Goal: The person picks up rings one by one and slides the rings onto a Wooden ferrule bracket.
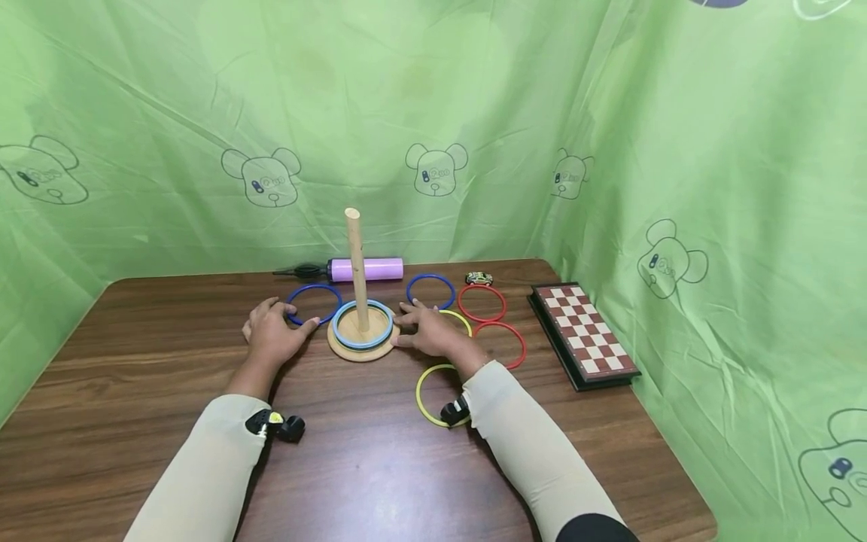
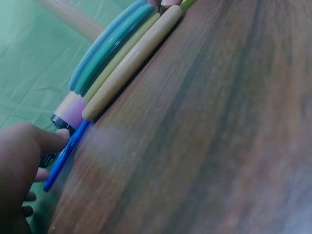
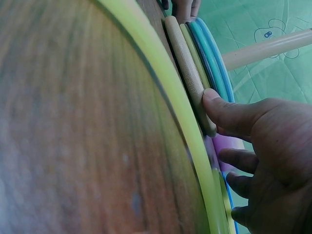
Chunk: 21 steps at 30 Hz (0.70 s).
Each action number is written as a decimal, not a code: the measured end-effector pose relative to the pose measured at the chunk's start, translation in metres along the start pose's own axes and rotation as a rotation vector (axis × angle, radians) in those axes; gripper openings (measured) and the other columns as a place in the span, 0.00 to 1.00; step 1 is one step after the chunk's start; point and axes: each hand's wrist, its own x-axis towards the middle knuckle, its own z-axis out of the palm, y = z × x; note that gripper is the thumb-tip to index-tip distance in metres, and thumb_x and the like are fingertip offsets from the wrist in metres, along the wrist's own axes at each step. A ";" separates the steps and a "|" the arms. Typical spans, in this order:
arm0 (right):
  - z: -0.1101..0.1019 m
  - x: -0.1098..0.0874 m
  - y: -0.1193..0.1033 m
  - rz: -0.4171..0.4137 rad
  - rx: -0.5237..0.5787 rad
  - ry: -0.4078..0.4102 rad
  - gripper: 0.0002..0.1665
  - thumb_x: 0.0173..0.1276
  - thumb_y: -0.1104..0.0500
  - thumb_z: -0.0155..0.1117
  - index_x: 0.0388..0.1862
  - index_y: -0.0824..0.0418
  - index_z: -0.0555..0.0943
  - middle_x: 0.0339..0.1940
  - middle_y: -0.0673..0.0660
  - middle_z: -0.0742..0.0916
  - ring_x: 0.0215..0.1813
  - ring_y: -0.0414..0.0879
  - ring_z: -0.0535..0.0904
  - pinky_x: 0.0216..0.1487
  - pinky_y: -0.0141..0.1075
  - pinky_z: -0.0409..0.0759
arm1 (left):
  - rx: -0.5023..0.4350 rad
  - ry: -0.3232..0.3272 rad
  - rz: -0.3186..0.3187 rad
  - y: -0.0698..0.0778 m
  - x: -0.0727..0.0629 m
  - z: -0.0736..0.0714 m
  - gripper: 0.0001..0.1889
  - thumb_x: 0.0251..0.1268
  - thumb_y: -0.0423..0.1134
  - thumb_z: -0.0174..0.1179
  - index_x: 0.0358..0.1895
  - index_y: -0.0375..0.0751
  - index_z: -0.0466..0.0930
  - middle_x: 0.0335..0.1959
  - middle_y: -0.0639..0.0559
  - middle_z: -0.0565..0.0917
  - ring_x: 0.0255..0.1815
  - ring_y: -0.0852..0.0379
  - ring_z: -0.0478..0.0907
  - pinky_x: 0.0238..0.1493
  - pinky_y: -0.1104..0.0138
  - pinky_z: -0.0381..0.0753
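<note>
A wooden peg [image 1: 358, 271] stands upright on a round wooden base [image 1: 362, 356]. Around it lies a stack of rings, with a light blue ring [image 1: 363, 346] on top; teal and yellow edges show below in the left wrist view. My right hand [image 1: 433, 331] touches the base's right edge with the thumb [image 3: 219, 105], its other fingers spread. To the left, my left hand [image 1: 272, 331] is spread at a blue ring [image 1: 341, 301] flat on the table, fingers and thumb near its rim. Whether they press on it is hard to tell.
Another blue ring [image 1: 452, 290], two red rings [image 1: 504, 305] and two yellow rings [image 1: 418, 395] lie right of the base. Behind are a purple hand pump [image 1: 382, 269] and a toy car [image 1: 479, 278]. A chessboard case [image 1: 585, 331] sits near the right edge. Green curtains [image 1: 352, 113] border the table.
</note>
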 end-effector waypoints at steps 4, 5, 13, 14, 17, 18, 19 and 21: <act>0.000 -0.001 -0.001 0.002 -0.008 -0.003 0.35 0.77 0.46 0.74 0.79 0.53 0.79 0.90 0.57 0.68 0.95 0.60 0.47 0.92 0.63 0.41 | 0.042 -0.059 0.037 0.000 0.001 -0.001 0.41 0.70 0.59 0.72 0.74 0.34 0.74 0.87 0.26 0.56 0.87 0.20 0.47 0.79 0.22 0.40; -0.001 -0.001 -0.001 0.002 -0.011 -0.003 0.35 0.77 0.46 0.74 0.79 0.53 0.79 0.90 0.57 0.68 0.95 0.60 0.47 0.92 0.63 0.41 | 0.060 -0.078 0.044 0.000 0.002 -0.002 0.42 0.71 0.61 0.71 0.76 0.34 0.72 0.88 0.26 0.54 0.87 0.20 0.45 0.79 0.20 0.37; -0.001 0.000 -0.002 -0.006 -0.018 -0.005 0.36 0.77 0.46 0.74 0.79 0.54 0.78 0.90 0.57 0.68 0.94 0.61 0.47 0.92 0.65 0.41 | 0.182 -0.236 0.062 -0.003 0.009 -0.002 0.49 0.78 0.70 0.56 0.88 0.39 0.56 0.90 0.26 0.43 0.88 0.17 0.31 0.77 0.17 0.24; -0.001 0.000 -0.002 -0.006 -0.019 -0.005 0.36 0.77 0.47 0.74 0.79 0.54 0.78 0.90 0.57 0.68 0.94 0.61 0.47 0.92 0.64 0.41 | 0.184 -0.246 0.064 -0.003 0.009 -0.002 0.49 0.78 0.70 0.55 0.88 0.39 0.55 0.90 0.27 0.43 0.88 0.17 0.31 0.76 0.17 0.24; 0.000 0.000 -0.001 -0.005 -0.025 -0.002 0.35 0.77 0.46 0.74 0.79 0.54 0.79 0.90 0.57 0.68 0.94 0.61 0.47 0.92 0.64 0.41 | 0.181 -0.256 0.065 -0.003 0.010 -0.002 0.49 0.78 0.70 0.55 0.87 0.38 0.57 0.90 0.29 0.46 0.88 0.18 0.32 0.76 0.16 0.24; 0.000 0.000 -0.001 -0.005 -0.025 -0.001 0.35 0.77 0.46 0.74 0.79 0.54 0.79 0.90 0.57 0.68 0.94 0.61 0.48 0.92 0.64 0.41 | 0.177 -0.251 0.065 -0.003 0.010 -0.002 0.49 0.78 0.69 0.56 0.87 0.38 0.58 0.90 0.29 0.47 0.88 0.18 0.33 0.76 0.16 0.24; 0.000 0.000 0.000 -0.006 -0.024 -0.001 0.35 0.77 0.46 0.74 0.79 0.54 0.79 0.90 0.57 0.68 0.94 0.61 0.48 0.92 0.64 0.41 | 0.172 -0.243 0.063 -0.003 0.010 -0.002 0.48 0.78 0.69 0.57 0.86 0.37 0.59 0.90 0.29 0.48 0.88 0.18 0.34 0.76 0.16 0.24; 0.000 0.000 0.000 -0.006 -0.023 -0.002 0.35 0.77 0.46 0.74 0.79 0.54 0.79 0.90 0.57 0.68 0.94 0.61 0.47 0.92 0.64 0.41 | 0.156 -0.226 0.058 -0.004 0.010 -0.001 0.48 0.78 0.68 0.58 0.85 0.36 0.61 0.89 0.28 0.50 0.88 0.17 0.36 0.76 0.16 0.24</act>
